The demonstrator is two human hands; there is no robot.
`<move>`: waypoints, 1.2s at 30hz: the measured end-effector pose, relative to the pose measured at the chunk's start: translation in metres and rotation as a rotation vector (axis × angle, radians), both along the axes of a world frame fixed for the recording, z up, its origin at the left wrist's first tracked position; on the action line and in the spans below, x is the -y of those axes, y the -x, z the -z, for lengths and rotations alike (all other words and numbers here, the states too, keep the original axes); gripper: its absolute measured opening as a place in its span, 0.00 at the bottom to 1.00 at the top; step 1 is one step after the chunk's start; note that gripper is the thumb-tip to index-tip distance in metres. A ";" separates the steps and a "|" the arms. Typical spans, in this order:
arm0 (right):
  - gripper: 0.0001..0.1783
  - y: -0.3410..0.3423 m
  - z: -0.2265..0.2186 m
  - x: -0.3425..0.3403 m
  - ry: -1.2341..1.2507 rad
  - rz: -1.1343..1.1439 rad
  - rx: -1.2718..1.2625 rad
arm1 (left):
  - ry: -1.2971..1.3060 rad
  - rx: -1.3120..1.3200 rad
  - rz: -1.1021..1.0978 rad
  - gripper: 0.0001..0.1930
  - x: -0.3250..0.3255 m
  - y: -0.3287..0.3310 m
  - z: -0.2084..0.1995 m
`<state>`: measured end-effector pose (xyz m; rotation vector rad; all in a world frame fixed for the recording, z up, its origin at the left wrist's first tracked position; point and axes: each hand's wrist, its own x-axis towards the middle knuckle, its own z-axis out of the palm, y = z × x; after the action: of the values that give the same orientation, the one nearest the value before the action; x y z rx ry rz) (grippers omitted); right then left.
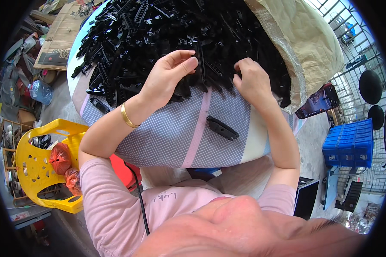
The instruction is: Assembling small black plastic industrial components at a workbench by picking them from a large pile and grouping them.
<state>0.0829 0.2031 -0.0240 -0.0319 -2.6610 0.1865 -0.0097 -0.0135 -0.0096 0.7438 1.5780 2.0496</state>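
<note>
A broad heap of black plastic parts [150, 36] covers the far part of the cloth-topped table. My left hand [169, 77], with a gold bangle at the wrist, pinches a long slim black plastic part [200, 64] between thumb and fingers at the heap's near edge. To its right, my right hand [252, 79] has its fingers curled in over the heap; whether something small is in them is hidden. Closer to me, a single black plastic piece [222, 127] lies on the dotted cloth [167, 132]. Another black piece [99, 105] rests at the left edge.
A large pale sack [313, 38] spills open along the right of the heap. Beside it is a phone [318, 102] with a lit screen. Blue crates [348, 143] stand on the right. At left are a yellow plastic chair [34, 165] with red bags and a cardboard sheet [60, 34].
</note>
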 end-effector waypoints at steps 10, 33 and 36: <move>0.27 0.008 -0.010 -0.007 0.345 -0.080 -0.016 | 0.116 0.106 0.125 0.13 0.002 -0.010 -0.013; 0.19 -0.021 -0.028 0.035 0.571 -0.492 -0.186 | 0.084 0.446 0.273 0.16 0.006 -0.003 -0.008; 0.19 -0.021 -0.026 0.038 0.367 -0.489 -0.273 | -0.002 0.444 0.168 0.17 0.005 -0.006 -0.007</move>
<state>0.1038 0.1651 0.0016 0.4928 -2.2843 0.7752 -0.0033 -0.0182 -0.0030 0.3697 1.2207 1.9259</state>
